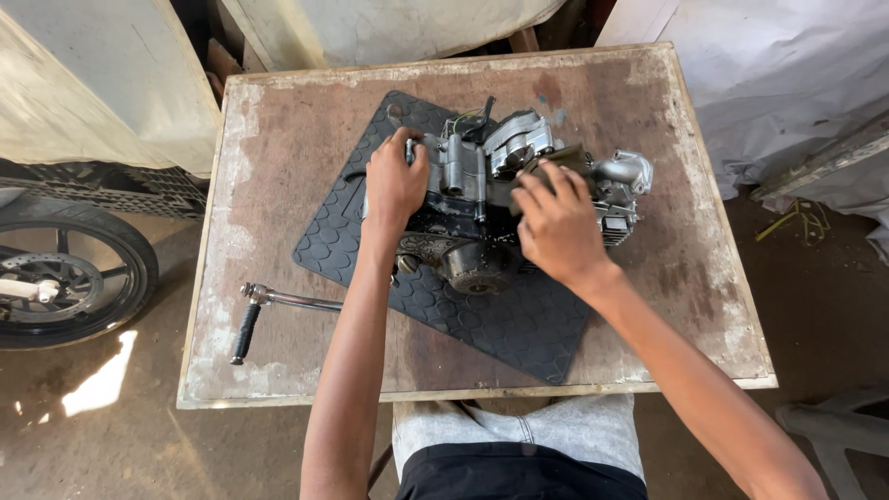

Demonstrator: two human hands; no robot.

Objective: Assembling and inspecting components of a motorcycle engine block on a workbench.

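Note:
A small grey motorcycle engine (482, 176) lies on a black rubber mat (500, 324) in the middle of a worn wooden table (278, 139). My left hand (395, 181) is clamped on the engine's left end, fingers curled over its top edge. My right hand (556, 222) presses down on the engine's right half, fingers spread across the cylinder area near the silver head (628, 171). The lower crankcase with a round dark cover (472, 268) shows between my two forearms.
A kick-start lever with a black rubber grip (246, 331) sticks out over the table's left front. A motorcycle wheel (65, 273) stands on the floor to the left. Cloth-covered things crowd the back and right sides. My knees are under the table's front edge.

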